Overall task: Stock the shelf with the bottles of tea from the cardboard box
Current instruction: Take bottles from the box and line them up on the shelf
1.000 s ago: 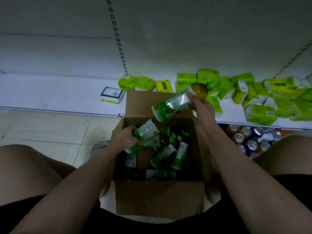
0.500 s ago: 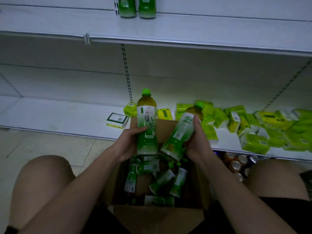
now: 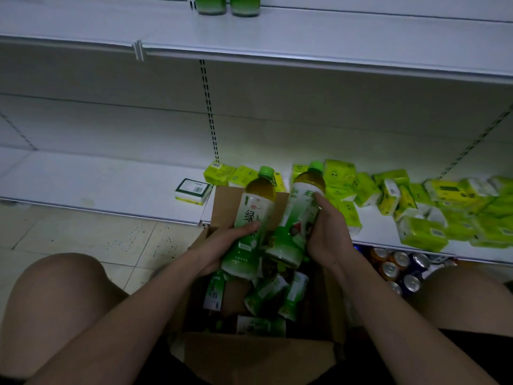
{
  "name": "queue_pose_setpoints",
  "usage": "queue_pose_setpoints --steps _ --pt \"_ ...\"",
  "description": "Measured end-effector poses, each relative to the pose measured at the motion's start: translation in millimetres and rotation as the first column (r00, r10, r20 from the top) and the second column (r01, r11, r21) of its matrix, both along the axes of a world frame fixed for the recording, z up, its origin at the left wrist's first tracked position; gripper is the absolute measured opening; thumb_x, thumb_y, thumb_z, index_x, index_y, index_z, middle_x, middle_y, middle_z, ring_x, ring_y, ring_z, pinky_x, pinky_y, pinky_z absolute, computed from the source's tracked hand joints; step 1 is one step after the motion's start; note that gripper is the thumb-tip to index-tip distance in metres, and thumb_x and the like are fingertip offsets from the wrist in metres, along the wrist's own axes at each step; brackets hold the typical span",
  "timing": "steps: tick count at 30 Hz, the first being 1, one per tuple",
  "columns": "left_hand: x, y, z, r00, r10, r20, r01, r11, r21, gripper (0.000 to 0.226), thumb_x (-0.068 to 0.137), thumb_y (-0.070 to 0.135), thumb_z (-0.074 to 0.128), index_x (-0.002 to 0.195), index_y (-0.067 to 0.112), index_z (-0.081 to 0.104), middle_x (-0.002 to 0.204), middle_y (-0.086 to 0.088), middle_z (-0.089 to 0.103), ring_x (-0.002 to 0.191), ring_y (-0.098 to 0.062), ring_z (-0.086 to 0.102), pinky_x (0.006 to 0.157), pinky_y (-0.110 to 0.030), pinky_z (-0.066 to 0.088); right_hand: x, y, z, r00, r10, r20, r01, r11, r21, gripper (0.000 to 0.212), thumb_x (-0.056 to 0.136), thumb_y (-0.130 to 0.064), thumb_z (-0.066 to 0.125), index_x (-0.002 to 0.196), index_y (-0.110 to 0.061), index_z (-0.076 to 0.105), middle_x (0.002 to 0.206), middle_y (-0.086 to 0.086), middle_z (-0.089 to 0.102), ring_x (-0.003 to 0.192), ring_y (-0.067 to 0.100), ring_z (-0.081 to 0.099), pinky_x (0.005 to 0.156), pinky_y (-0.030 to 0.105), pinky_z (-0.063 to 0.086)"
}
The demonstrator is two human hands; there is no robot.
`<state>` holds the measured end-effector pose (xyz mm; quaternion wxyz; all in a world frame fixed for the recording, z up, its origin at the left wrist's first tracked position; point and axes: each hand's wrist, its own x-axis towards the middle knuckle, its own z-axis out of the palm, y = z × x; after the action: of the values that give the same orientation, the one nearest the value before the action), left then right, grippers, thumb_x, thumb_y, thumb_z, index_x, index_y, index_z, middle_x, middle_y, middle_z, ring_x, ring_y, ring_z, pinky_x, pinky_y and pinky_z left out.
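Two tea bottles lifted, one in each fist — the risk is a slip or a knock.

Our left hand [image 3: 224,245] wraps the left bottle [image 3: 251,223] low on its label; our right hand [image 3: 327,234] closes round the right bottle [image 3: 298,218]. Both hang over the cardboard box [image 3: 258,359], nearly touching — they could clash, or topple the shelf bottles [image 3: 227,5] far above our grip.

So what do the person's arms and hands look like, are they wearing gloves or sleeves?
No gloves and no sleeves in view. The left hand and right hand are bare, forearms uncovered, with no watch, rings or wristbands visible. The person wears dark shorts.
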<state>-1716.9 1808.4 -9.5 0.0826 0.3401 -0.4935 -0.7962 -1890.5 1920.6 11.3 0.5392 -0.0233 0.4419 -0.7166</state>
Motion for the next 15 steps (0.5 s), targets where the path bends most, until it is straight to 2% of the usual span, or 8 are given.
queue_pose_setpoints --steps 4,5,7,9,11,13,15 --pt "-2.4 -5.5 -3.9 0.996 0.084 -0.011 -0.084 0.996 -0.009 0.029 0.078 0.028 0.07 0.106 0.023 0.067 0.102 -0.01 0.075 0.097 -0.03 0.069 0.091 -0.046 0.052 -6.0 4.4 0.9 0.998 0.026 -0.064 -0.024 1.0 0.019 0.044 0.082 -0.041 0.061 0.113 -0.01 0.066 0.096 0.011 0.073 0.086 0.027 0.07 0.083 0.039 0.054" --pt "-2.6 -6.4 -4.3 0.996 0.091 -0.022 -0.092 0.996 -0.007 0.028 0.08 0.025 0.071 0.107 0.023 0.066 0.102 -0.01 0.074 0.097 -0.029 0.069 0.09 -0.045 0.052 -7.4 5.7 0.4 0.997 0.025 -0.073 -0.022 0.999 0.036 0.042 0.082 -0.042 0.061 0.11 -0.011 0.068 0.093 0.01 0.074 0.084 0.026 0.07 0.081 0.039 0.054" --pt "-2.3 -8.3 -5.3 0.995 0.098 -0.034 -0.098 0.995 -0.01 0.038 0.078 0.023 0.074 0.114 0.022 0.063 0.107 -0.011 0.073 0.099 -0.03 0.068 0.089 -0.044 0.052 -6.3 8.9 2.9 0.996 0.029 -0.089 -0.023 0.998 0.063 0.046 0.083 -0.044 0.062 0.114 -0.011 0.068 0.1 0.012 0.074 0.091 0.027 0.069 0.083 0.039 0.054" --pt "-1.8 -8.5 -4.8 0.995 0.086 -0.041 -0.088 0.996 -0.03 0.047 0.075 0.022 0.075 0.12 0.02 0.061 0.108 -0.011 0.073 0.099 -0.029 0.069 0.086 -0.043 0.053 -5.6 11.1 2.4 0.994 0.013 -0.105 -0.005 0.997 0.078 0.056 0.082 -0.045 0.065 0.126 -0.01 0.061 0.116 0.015 0.07 0.105 0.031 0.067 0.087 0.041 0.055" --pt "-1.2 -5.0 -2.4 0.996 0.073 -0.049 -0.076 0.996 -0.051 0.048 0.075 0.021 0.076 0.12 0.018 0.061 0.106 -0.01 0.074 0.095 -0.027 0.071 0.082 -0.041 0.055 -4.6 12.6 2.2 0.991 -0.013 -0.135 0.025 0.996 0.089 0.06 0.083 -0.044 0.065 0.132 -0.011 0.056 0.124 0.017 0.066 0.113 0.033 0.064 0.09 0.043 0.055" --pt "0.1 -0.6 1.8 0.997 0.055 -0.047 -0.057 0.996 -0.061 0.046 0.073 0.024 0.071 0.118 0.017 0.062 0.106 -0.01 0.074 0.094 -0.027 0.071 0.081 -0.04 0.055 -2.8 14.6 4.7 0.991 -0.005 -0.137 0.02 0.994 0.111 0.055 0.083 -0.047 0.063 0.125 -0.011 0.062 0.12 0.018 0.067 0.107 0.033 0.066 0.093 0.044 0.053" --pt "1.2 1.2 8.2 0.998 0.042 -0.047 -0.045 0.997 -0.066 0.047 0.076 0.025 0.072 0.121 0.015 0.061 0.107 -0.012 0.073 0.095 -0.027 0.071 0.084 -0.041 0.055 -0.9 18.5 12.8 0.991 0.014 -0.13 0.001 0.994 0.112 0.043 0.085 -0.05 0.059 0.102 -0.014 0.074 0.102 0.014 0.073 0.089 0.028 0.07 0.088 0.041 0.052"
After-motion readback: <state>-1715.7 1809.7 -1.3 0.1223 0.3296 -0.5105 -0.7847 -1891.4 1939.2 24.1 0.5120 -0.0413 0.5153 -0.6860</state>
